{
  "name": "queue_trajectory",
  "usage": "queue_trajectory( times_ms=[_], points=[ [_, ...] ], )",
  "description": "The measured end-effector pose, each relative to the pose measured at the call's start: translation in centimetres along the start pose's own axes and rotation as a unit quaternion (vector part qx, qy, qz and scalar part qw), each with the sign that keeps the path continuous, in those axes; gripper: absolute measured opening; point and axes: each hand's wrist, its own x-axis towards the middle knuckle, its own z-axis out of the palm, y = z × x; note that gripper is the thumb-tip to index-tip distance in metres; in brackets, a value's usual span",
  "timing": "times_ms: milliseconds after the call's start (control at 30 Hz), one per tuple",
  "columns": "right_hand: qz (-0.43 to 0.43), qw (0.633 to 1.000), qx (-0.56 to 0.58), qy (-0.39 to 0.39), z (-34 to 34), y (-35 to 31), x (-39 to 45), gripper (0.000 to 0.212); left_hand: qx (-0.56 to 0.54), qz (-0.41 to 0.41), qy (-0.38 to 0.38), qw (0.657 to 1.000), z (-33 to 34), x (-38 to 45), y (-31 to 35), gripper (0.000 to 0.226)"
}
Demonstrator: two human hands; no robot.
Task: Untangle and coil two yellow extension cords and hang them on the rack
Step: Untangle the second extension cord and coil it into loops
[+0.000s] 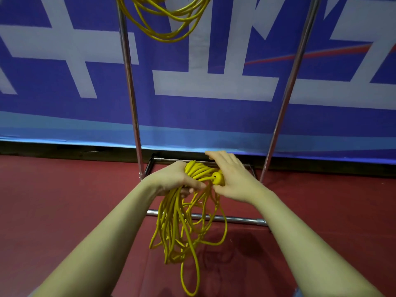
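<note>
While left hand (174,179) grips coiled yellow cord (182,221) at frame centre, right hand (232,179) pinches its plug (218,178); second cord (165,16) hangs on rack (128,82), top.

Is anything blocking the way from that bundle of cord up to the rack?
Nothing visible. The hands hold the bundle between the rack's poles; open space above, with another cord already hanging at the top.
</note>
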Motion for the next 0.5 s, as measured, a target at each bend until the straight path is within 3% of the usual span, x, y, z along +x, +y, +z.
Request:
queue_trajectory(
  times_ms=[133, 333, 500],
  points=[
    [-0.010, 0.992, 0.086, -0.093, 0.2, 0.1, 0.1, 0.094, 0.080, -0.020, -0.035, 0.996, 0.4, -0.1, 0.7, 0.024],
    [0.049, 0.965, 0.213, -0.146, 0.5, -0.5, 1.1, 0.067, 0.104, -0.018, -0.053, 0.993, -0.4, -0.9, 1.3, 0.028],
    [0.080, 0.914, 0.368, -0.149, -0.3, -1.5, 1.7, 0.046, 0.075, 0.004, 0.006, 0.997, -1.5, -1.2, 1.7, 0.019]
  ],
)
